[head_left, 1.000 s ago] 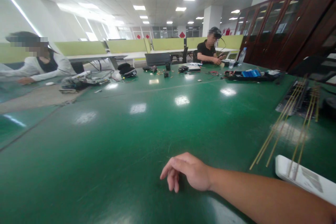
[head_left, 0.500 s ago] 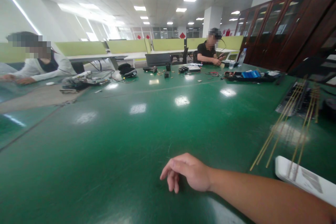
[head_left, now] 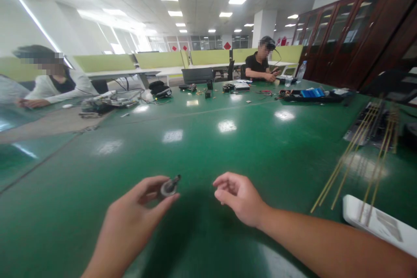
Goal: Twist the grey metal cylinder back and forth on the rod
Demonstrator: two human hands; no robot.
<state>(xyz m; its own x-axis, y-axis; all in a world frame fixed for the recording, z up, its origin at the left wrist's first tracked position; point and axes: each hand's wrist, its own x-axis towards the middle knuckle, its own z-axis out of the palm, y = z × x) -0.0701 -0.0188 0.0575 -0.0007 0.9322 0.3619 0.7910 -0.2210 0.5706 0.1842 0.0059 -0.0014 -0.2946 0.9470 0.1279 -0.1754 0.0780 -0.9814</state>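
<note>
My left hand [head_left: 137, 208] is raised above the green table. Its thumb and fingers pinch a small round grey part with a dark stem [head_left: 169, 186], which points up and to the right. The part is blurred, so I cannot tell its exact kind. To the right, my right hand [head_left: 239, 195] hovers apart from the part. Its fingers are loosely curled with a gap to the thumb, and I see nothing in them.
Several thin yellow sticks [head_left: 342, 156] lie at the right, reaching over a white flat object [head_left: 378, 219]. Across the green table [head_left: 202, 152] are a black tray with blue pieces [head_left: 311, 93], a bottle [head_left: 302, 71] and electronic parts [head_left: 107, 103]. Two people sit at the far side.
My left hand has come into view from below with the grey part in its fingers. My right hand has lifted slightly and turned, its fingers now facing the left hand.
</note>
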